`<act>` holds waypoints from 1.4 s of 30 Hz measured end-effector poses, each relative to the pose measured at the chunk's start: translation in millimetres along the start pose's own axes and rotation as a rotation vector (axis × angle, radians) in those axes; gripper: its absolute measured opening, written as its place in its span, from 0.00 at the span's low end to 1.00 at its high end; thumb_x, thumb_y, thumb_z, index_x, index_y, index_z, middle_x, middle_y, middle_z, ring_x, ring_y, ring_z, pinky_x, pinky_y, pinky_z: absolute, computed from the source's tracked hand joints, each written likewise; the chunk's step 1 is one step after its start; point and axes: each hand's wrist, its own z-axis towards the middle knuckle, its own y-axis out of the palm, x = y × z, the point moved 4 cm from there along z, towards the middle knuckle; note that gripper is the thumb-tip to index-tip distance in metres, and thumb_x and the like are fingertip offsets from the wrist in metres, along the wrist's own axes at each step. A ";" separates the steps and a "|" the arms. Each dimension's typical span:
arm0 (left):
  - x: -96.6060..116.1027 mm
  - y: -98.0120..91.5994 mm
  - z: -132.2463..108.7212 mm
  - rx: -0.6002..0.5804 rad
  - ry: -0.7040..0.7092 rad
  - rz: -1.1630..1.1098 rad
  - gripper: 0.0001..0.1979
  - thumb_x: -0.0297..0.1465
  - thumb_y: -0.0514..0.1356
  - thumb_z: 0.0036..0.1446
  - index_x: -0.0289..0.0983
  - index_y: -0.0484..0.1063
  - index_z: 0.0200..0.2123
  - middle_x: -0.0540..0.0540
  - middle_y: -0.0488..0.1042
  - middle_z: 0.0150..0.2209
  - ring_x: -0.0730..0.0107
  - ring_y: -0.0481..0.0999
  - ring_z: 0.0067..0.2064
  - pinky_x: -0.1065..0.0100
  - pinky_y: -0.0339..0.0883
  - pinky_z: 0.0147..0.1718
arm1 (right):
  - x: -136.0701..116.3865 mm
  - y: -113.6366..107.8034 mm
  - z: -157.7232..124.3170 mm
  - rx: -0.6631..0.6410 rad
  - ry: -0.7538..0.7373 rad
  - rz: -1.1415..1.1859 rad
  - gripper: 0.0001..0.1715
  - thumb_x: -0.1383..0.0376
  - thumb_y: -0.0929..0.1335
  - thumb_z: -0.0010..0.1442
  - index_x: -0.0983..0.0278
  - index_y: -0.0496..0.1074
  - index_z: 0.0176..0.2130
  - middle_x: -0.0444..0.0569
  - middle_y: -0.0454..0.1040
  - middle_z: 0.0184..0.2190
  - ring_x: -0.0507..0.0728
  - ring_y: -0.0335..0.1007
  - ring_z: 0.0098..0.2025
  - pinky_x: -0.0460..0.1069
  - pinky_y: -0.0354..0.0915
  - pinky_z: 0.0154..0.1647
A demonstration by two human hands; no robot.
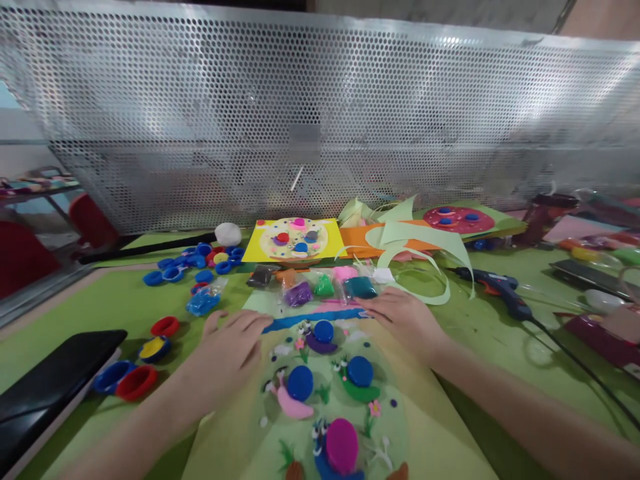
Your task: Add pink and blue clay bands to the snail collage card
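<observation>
A blue strip (pixel 315 319), clay-like, lies across the upper part of a pale green board (pixel 345 373). My left hand (pixel 235 340) is at its left end, fingertips closed on it. At the right end, the fingers of my right hand (pixel 400 317) grip the strip, beside a small whitish bit. Below it on the board sit clay snails with bottle-cap shells: a purple one (pixel 321 343) with a blue cap, a pink one (pixel 294 400), a green one (pixel 363 390) and a blue one (pixel 330 463) with a magenta cap. Small clay flowers and grass surround them.
Bagged clay (pixel 299 293) lies beyond the board, before a yellow card with caps (pixel 253 250). Loose caps (pixel 165 327) and a black phone-like object (pixel 55 393) are left. Paper scraps (pixel 425 240) and a glue gun (pixel 500 287) lie right. A perforated metal panel (pixel 200 120) stands behind.
</observation>
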 end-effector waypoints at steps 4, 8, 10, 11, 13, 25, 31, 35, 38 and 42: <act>18.3 -3.0 -11.6 -0.119 -0.045 0.108 0.25 0.26 0.42 0.55 0.38 0.64 0.54 0.40 0.66 0.56 0.54 0.63 0.57 0.42 0.52 0.53 | -3.4 -0.6 0.9 -0.033 -0.031 -0.087 0.16 0.70 0.65 0.59 0.61 0.74 0.47 0.46 0.77 0.27 0.56 0.69 0.32 0.47 0.63 0.30; 24.9 -2.9 -15.3 -0.229 -0.066 0.207 0.28 0.23 0.44 0.53 0.39 0.60 0.57 0.41 0.64 0.58 0.54 0.62 0.58 0.42 0.53 0.54 | -6.8 -3.5 2.5 -0.131 -0.087 -0.166 0.24 0.74 0.62 0.57 0.61 0.69 0.52 0.49 0.76 0.28 0.56 0.69 0.33 0.47 0.62 0.30; 24.8 -2.4 -14.8 -0.274 -0.067 0.230 0.29 0.21 0.43 0.52 0.38 0.59 0.58 0.41 0.62 0.58 0.55 0.62 0.59 0.43 0.54 0.54 | -7.8 -7.7 2.2 -0.196 -0.116 -0.209 0.28 0.76 0.61 0.56 0.62 0.67 0.55 0.50 0.75 0.31 0.56 0.69 0.34 0.47 0.62 0.31; 25.0 -2.2 -14.6 -0.297 -0.063 0.235 0.29 0.21 0.43 0.52 0.37 0.58 0.59 0.41 0.61 0.59 0.55 0.61 0.59 0.44 0.55 0.54 | -8.0 -10.6 1.7 -0.216 -0.122 -0.218 0.29 0.76 0.61 0.55 0.62 0.65 0.55 0.51 0.75 0.32 0.56 0.69 0.34 0.48 0.62 0.32; 25.7 -2.3 -14.6 -0.343 -0.064 0.248 0.30 0.21 0.42 0.53 0.36 0.54 0.60 0.40 0.57 0.60 0.56 0.59 0.60 0.44 0.55 0.54 | -7.5 -17.2 0.5 -0.218 -0.118 -0.205 0.30 0.75 0.60 0.55 0.64 0.64 0.56 0.53 0.74 0.34 0.57 0.69 0.36 0.49 0.63 0.33; 29.2 11.3 -29.2 -0.404 -0.163 0.391 0.32 0.16 0.41 0.50 0.30 0.46 0.61 0.36 0.41 0.62 0.53 0.49 0.62 0.46 0.57 0.54 | 0.7 -27.0 -4.0 -0.191 -0.055 -0.081 0.29 0.72 0.58 0.57 0.63 0.62 0.58 0.53 0.72 0.32 0.57 0.68 0.35 0.49 0.61 0.31; 26.6 17.0 -29.7 -0.480 -0.192 0.373 0.33 0.14 0.41 0.48 0.30 0.49 0.60 0.36 0.44 0.62 0.55 0.49 0.62 0.53 0.57 0.56 | -6.5 -20.0 -4.2 -0.275 -0.060 -0.032 0.28 0.73 0.58 0.57 0.65 0.63 0.57 0.54 0.73 0.35 0.59 0.68 0.37 0.52 0.62 0.35; 27.2 17.2 -28.8 -0.468 -0.202 0.374 0.33 0.13 0.40 0.49 0.32 0.47 0.60 0.37 0.43 0.62 0.56 0.48 0.62 0.53 0.57 0.55 | -11.4 -17.0 -3.0 -0.294 -0.068 -0.015 0.30 0.74 0.57 0.56 0.65 0.62 0.58 0.56 0.74 0.40 0.60 0.68 0.41 0.53 0.63 0.39; 27.0 18.7 -29.3 -0.451 -0.210 0.360 0.32 0.13 0.40 0.50 0.32 0.48 0.60 0.37 0.44 0.62 0.56 0.49 0.62 0.53 0.58 0.55 | -12.9 -17.2 -1.3 -0.314 -0.062 -0.036 0.31 0.75 0.57 0.55 0.69 0.60 0.58 0.57 0.74 0.40 0.62 0.67 0.43 0.55 0.63 0.40; 27.7 19.1 -28.5 -0.432 -0.213 0.377 0.33 0.12 0.39 0.49 0.31 0.48 0.60 0.36 0.44 0.62 0.56 0.50 0.62 0.53 0.59 0.54 | -11.0 -20.6 0.0 -0.285 -0.056 -0.045 0.30 0.74 0.57 0.56 0.70 0.60 0.58 0.58 0.75 0.38 0.62 0.68 0.42 0.57 0.63 0.41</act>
